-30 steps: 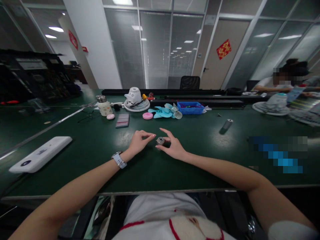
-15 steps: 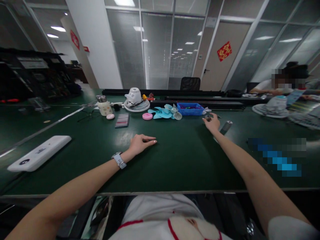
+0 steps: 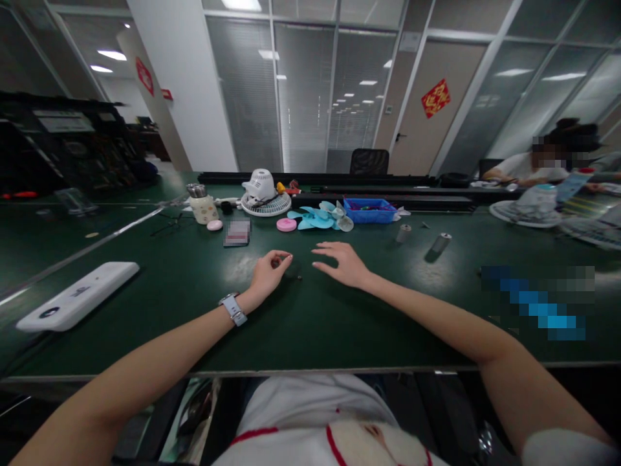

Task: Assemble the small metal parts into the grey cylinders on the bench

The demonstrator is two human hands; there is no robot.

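My left hand [image 3: 270, 270], with a watch on its wrist, rests over the green table with thumb and index finger pinched together. Whatever sits between those fingertips, if anything, is too small to make out. A tiny dark piece [image 3: 299, 277] lies just right of that hand. My right hand [image 3: 343, 264] is open, thumb and fingers apart and pointing at the left one, holding nothing visible. Beyond it to the right stand a short metal cylinder [image 3: 403, 233] and a second metal cylinder [image 3: 441, 243], both apart from my hands. A small bit [image 3: 425, 225] lies behind them.
Along the back are a bottle [image 3: 202, 208], a white fan part [image 3: 262, 188], a pink disc [image 3: 286, 224], blue fan blades [image 3: 317, 217] and a blue bin [image 3: 369, 212] of small parts. A white power strip [image 3: 80, 296] lies left. Another person sits far right.
My right hand has let go of the shorter cylinder, leaving it standing, and moved left toward my left hand. My left fingers have closed into a pinch. The tiny dark piece now shows.
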